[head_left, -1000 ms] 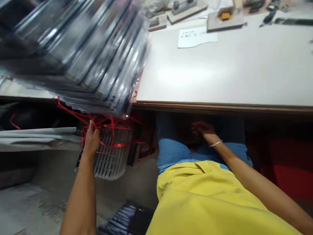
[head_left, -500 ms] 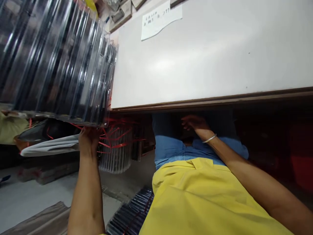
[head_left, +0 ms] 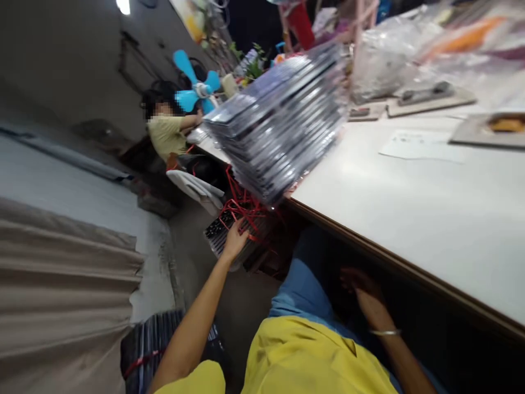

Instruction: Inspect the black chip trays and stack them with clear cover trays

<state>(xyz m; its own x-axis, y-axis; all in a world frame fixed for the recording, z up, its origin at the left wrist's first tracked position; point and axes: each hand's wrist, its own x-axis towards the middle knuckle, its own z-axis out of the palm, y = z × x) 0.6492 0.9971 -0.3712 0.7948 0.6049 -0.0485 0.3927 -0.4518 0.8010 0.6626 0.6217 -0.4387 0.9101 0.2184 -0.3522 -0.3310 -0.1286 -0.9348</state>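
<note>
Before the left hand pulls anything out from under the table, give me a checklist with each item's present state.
1. Left hand on the red straps: ok, fingers rest on them.
2. Grip closed on the straps: cannot tell, blurred.
3. Stack of clear trays fully on the table: not ok, it overhangs the edge above the hand.
4. Right hand free: ok, it rests in the lap, holding nothing.
5. Co-worker apart from the bundle: ok, seated farther back.
</note>
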